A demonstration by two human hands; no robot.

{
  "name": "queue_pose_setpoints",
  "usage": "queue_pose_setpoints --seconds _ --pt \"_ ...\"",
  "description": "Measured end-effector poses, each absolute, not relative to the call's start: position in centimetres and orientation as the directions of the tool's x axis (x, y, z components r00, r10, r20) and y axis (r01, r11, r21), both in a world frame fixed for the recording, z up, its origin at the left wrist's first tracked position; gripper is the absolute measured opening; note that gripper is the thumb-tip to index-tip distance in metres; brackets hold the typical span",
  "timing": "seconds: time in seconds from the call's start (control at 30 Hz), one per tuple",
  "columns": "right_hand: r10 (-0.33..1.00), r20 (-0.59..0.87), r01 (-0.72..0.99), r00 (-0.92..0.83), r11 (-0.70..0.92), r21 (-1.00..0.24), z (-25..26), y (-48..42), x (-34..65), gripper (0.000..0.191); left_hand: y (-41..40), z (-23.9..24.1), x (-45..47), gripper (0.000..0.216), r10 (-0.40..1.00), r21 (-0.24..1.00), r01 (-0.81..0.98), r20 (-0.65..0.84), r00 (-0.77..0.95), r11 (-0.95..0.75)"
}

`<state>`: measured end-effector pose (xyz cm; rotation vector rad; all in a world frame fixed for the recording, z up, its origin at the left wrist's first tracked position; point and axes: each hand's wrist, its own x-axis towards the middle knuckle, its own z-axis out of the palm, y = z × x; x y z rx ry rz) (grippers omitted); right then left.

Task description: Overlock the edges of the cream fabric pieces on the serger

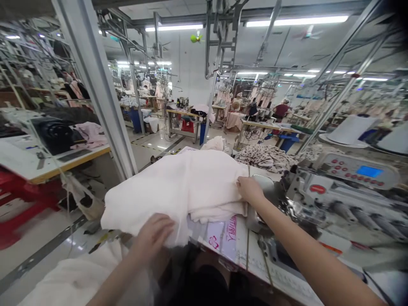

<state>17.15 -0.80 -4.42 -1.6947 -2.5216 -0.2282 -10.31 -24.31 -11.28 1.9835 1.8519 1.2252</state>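
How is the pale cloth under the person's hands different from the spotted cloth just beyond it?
The pale pink cloth is plain, while the spotted cloth has dark spots on a light ground. The pale pink cloth lies in broad, smooth folds, while the spotted cloth sits in a crumpled heap. The left hand and right hand are both on the pale pink cloth, and neither touches the spotted cloth. Both are soft, loose fabric.
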Motion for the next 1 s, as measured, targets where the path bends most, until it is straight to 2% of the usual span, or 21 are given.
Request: queue_pose_setpoints --seconds 0.03,0.1,0.13,0.2,0.37,0.5,0.63,0.7,0.8,0.9,1.0 --pt "0.914 0.174 0.930 -0.367 0.362 0.059 -4.4 -0.7 17.2 0.025 -24.3 -11.6 -11.8 0.027 0.826 0.645 0.754 0.489 -0.280 -0.125" --pt "0.915 0.197 0.935 -0.352 0.351 0.038 -4.3 -0.5 17.4 0.025 -24.5 -12.5 -15.4 0.034 0.554 0.759 0.632 0.463 -0.691 0.154" --pt "0.913 0.214 0.936 -0.347 0.350 0.024 -4.3 -0.4 17.5 0.026 -24.8 -12.9 -17.2 0.036 0.415 0.817 0.508 0.377 -0.828 0.272" --pt "0.904 0.264 0.933 -0.336 0.358 -0.035 -4.3 -0.1 17.6 0.025 -25.3 -13.9 -20.4 0.034 0.306 0.867 0.325 0.214 -0.928 0.378" --pt "0.872 0.387 0.877 -0.301 0.413 -0.247 -4.3 0.2 17.9 0.019 -26.5 -14.7 -23.3 0.023 0.337 0.926 0.139 0.014 -0.941 0.351" --pt "0.875 0.405 0.846 -0.266 0.413 -0.336 -4.3 0.0 18.0 0.015 -26.9 -13.2 -22.9 0.028 0.366 0.983 -0.029 -0.094 -0.926 0.180" --pt "0.855 0.441 0.784 -0.273 0.464 -0.412 -4.5 0.1 18.2 0.014 -26.6 -10.3 -22.4 0.028 0.482 0.991 -0.133 -0.116 -0.868 -0.001" --pt "0.854 0.450 0.714 -0.260 0.484 -0.506 -4.5 0.2 18.1 0.014 -25.7 -8.7 -22.1 0.026 0.537 0.988 -0.129 -0.066 -0.841 -0.080" --pt "0.868 0.443 0.596 -0.226 0.483 -0.642 -3.9 0.3 17.5 0.017 -22.7 -6.2 -20.8 0.026 0.545 0.976 -0.031 0.094 -0.833 -0.216" --pt "0.851 0.468 0.532 -0.239 0.517 -0.670 -2.8 -0.7 15.7 0.018 -18.0 -3.5 -17.4 0.030 0.534 0.938 0.153 0.305 -0.789 -0.310" --pt "0.829 0.487 0.454 -0.276 0.559 -0.694 -2.1 -3.3 13.1 0.021 -13.5 -1.7 -11.2 0.032 0.636 0.860 0.324 0.510 -0.579 -0.394"
